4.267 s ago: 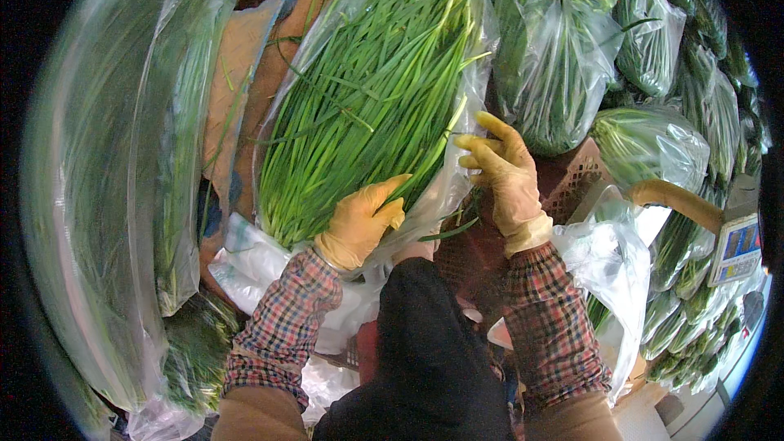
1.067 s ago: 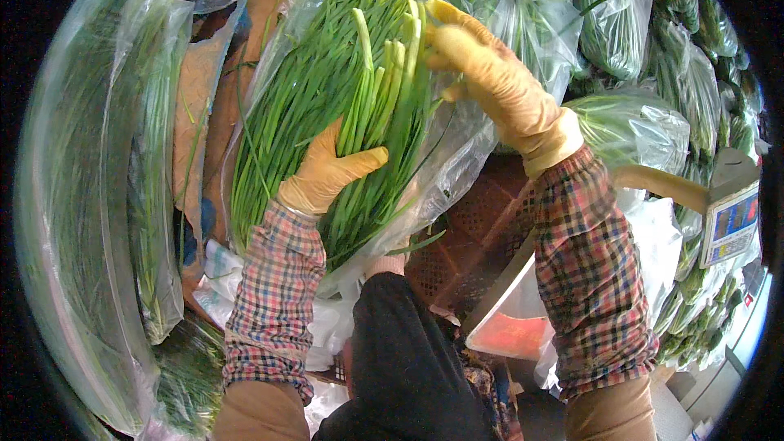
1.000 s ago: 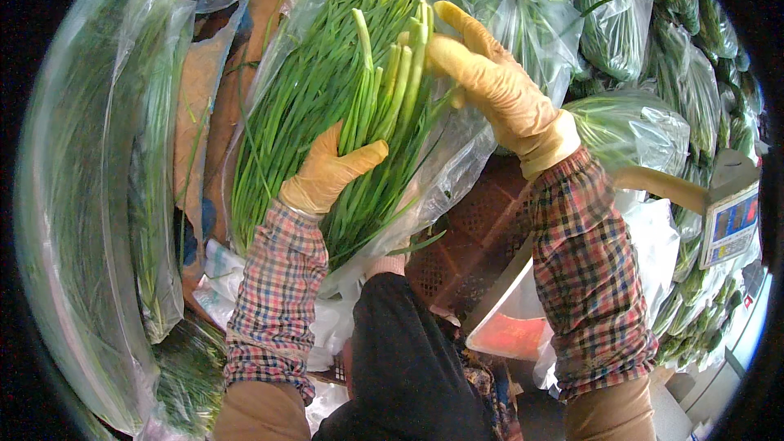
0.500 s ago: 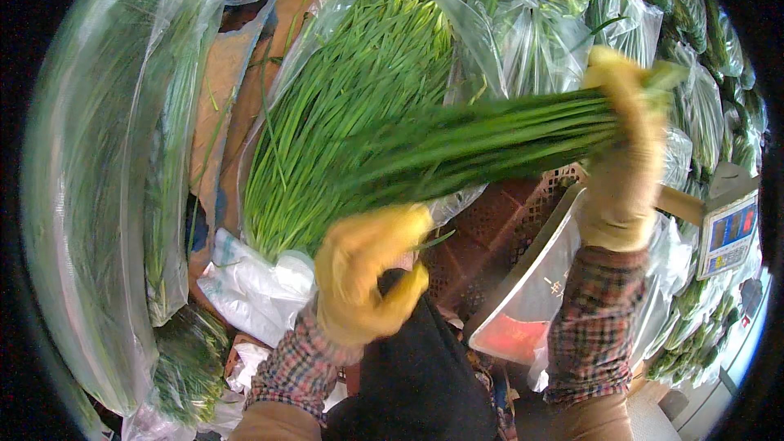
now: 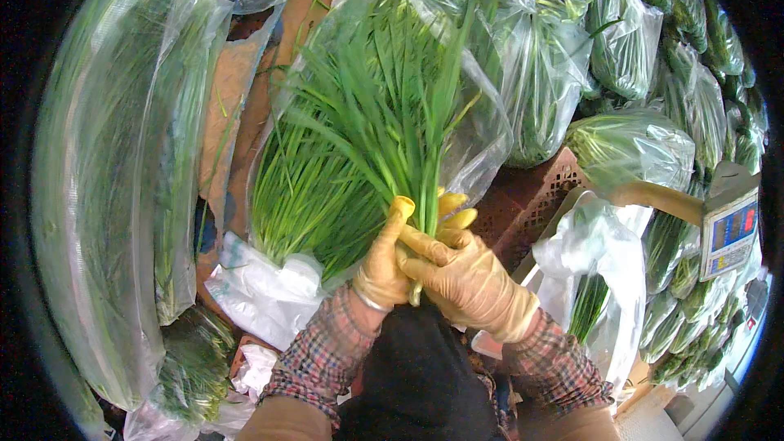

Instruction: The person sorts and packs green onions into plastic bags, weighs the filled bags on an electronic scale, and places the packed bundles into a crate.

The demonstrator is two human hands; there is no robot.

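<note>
I log one bunch of greens, upheld between both hands, leaves fanning out to the far side, pale stem ends near; left hand, wrapped around the stems; right hand, fingers closed over the same stems from the right; one clear bag of more greens, far of the hands; one brown crate, right of that bag; one white bag, near right.

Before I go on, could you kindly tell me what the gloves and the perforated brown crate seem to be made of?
The yellowish gloves look like thin rubber, perhaps latex, with a satin finish: they cling and wrinkle. The crate is probably moulded plastic, fairly matte, judging by its regular holes.
</note>
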